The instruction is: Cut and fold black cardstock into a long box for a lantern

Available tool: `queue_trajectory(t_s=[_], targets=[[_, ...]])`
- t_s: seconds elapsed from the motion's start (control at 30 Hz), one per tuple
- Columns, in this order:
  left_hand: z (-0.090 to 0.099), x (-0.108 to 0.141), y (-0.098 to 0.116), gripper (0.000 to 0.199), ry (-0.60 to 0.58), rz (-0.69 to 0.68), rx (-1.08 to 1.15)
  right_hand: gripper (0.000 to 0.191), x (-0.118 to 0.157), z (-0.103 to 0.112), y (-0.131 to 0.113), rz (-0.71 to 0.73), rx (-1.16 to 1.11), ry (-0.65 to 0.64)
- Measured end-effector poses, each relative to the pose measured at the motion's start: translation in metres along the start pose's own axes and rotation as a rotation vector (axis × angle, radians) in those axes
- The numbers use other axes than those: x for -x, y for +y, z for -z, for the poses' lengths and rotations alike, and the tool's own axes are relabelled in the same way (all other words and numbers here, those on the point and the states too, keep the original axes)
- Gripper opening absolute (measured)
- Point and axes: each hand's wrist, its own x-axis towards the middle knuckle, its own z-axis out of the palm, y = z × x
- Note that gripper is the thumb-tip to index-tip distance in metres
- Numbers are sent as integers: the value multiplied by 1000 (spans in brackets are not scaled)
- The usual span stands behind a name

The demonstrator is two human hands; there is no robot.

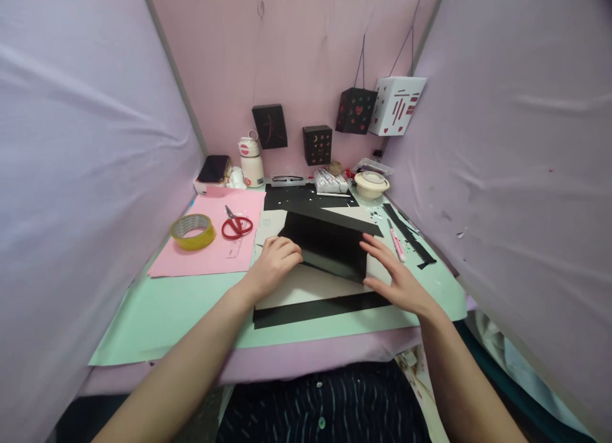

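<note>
A folded piece of black card (329,242) stands tilted in front of me, its panels bent along creases. My left hand (278,261) is closed at its left end, fingers curled over the edge. At the right end my right hand (392,274) has its fingers and thumb spread, with the tips touching the card's side. Beneath lies a pale sheet (306,287) with a black strip (315,310) along its near edge. A pink craft knife (396,242) rests just beyond my right hand.
Red scissors (236,226) and a yellow tape roll (194,232) lie on pink paper (191,261) at left. Black strips (408,236) lie at right. A bottle (251,162), pens (331,180) and a lidded bowl (371,185) stand behind. Decorated boxes (356,110) hang at the back wall.
</note>
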Motion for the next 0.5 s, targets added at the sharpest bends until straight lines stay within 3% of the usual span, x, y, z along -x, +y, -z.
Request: queue_trajectory(t_s=[0.1,0.23,0.33,0.5], targets=[[5,1,-7,27,-15,-16,75,64,-12,14,0,55,54,74],[9,2,-14,29,-23,-1,134,61,-40,21,24,46,413,188],[10,1,-18,30,-21,26,168,57,-60,21,49,-54,617,264],[15,1,-30,30,-21,47,121,29,-71,28,69,-343,573,331]])
